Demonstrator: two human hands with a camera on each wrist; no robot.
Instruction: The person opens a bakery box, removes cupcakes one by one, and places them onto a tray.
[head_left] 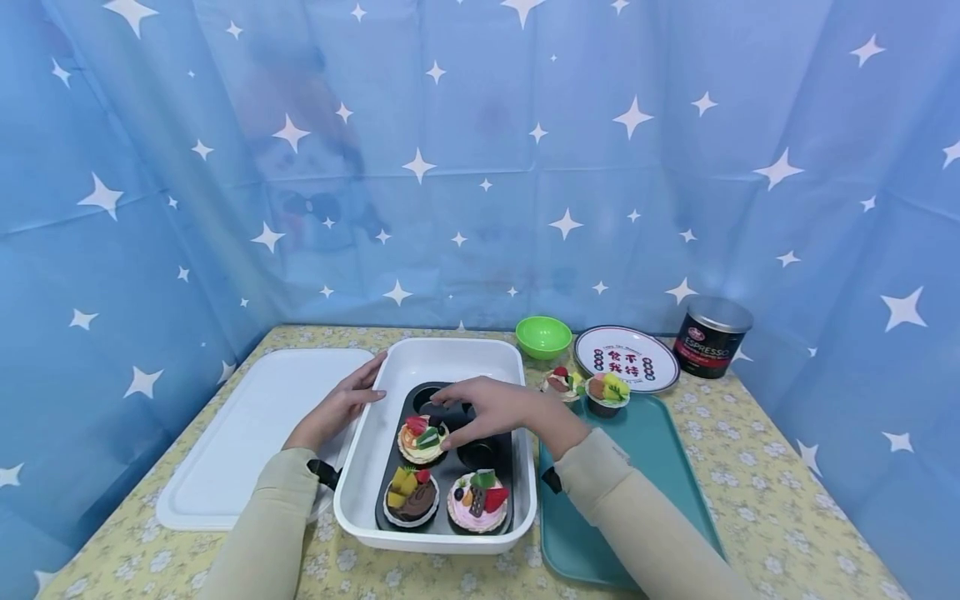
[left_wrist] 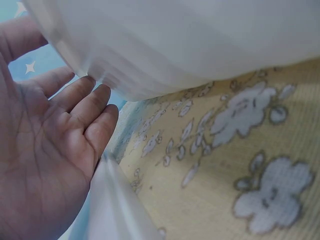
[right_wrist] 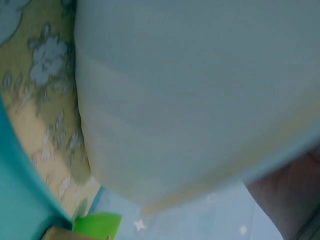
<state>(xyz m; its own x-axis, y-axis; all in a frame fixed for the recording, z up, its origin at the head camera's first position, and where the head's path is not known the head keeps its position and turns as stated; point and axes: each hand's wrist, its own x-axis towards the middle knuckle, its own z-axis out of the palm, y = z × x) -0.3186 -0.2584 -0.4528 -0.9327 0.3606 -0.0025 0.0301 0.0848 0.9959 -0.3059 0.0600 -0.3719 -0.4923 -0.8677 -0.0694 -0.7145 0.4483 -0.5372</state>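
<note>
My left hand (head_left: pixel 345 404) holds the left rim of a white plastic bin (head_left: pixel 435 542), thumb over the edge and fingers against the outer wall (left_wrist: pixel 165 50). Inside the bin lies a black muffin pan (head_left: pixel 444 500). My right hand (head_left: pixel 498 408) is spread above it, thumb tip right at the edge of a fruit-topped cupcake (head_left: pixel 422 440) in the pan's middle left cup. A chocolate cupcake (head_left: pixel 411 497) and a pink cupcake (head_left: pixel 477 502) fill the two near cups. The far left cup (head_left: pixel 427 397) holds nothing; my right hand partly covers the far right one.
A white lid (head_left: pixel 240 433) lies left of the bin. To the right is a teal tray (head_left: pixel 622 492) with two more cupcakes, one of them yellow-topped (head_left: pixel 607 392), at its far end. Behind stand a green bowl (head_left: pixel 543 337), a printed plate (head_left: pixel 626 358) and an espresso can (head_left: pixel 712 337).
</note>
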